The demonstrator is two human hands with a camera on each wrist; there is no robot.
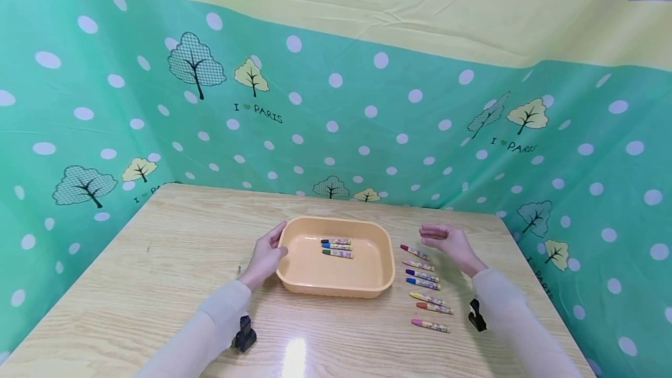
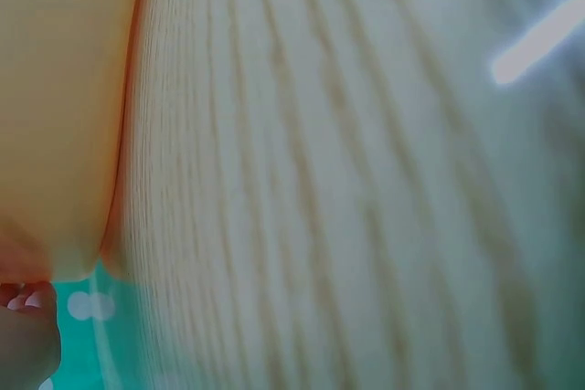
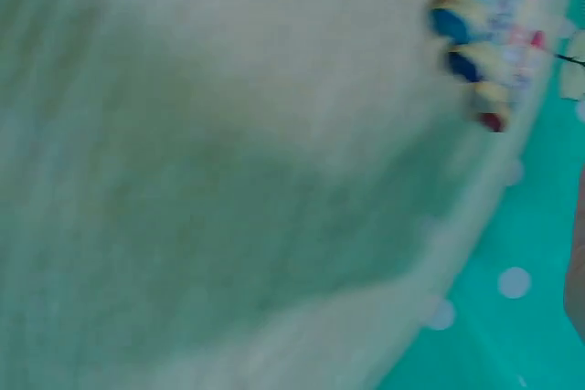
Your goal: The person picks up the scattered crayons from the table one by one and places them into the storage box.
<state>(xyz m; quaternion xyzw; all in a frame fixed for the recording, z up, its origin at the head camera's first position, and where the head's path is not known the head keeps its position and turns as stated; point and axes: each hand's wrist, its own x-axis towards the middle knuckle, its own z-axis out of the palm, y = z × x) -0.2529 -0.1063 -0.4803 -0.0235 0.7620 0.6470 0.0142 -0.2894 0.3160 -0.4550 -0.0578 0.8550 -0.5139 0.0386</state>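
The tray (image 1: 336, 290) is set near the far edge of the tabletop (image 1: 184, 249), about midway between its left and right edges. Its left rim is pinched by the left hand (image 1: 266, 258), with the thumb laid over the inside and the fingers wrapped round the outer wall, probably so that the tray is kept from sliding. Inside, three crayons (image 1: 337, 246) are laid side by side towards the far wall; bare floor is left around them, which seems to leave room for others. Between the tray and the tabletop's right edge, seven crayons (image 1: 423, 283) are spread in a loose column, tips turned to the tray, presumably so that each can be picked up singly. The right hand (image 1: 452, 245) is held beside the farthest, a red crayon (image 1: 415, 252). Its fingers are pressed together and nothing is seen in them; whether they are met by the thumb cannot be told.
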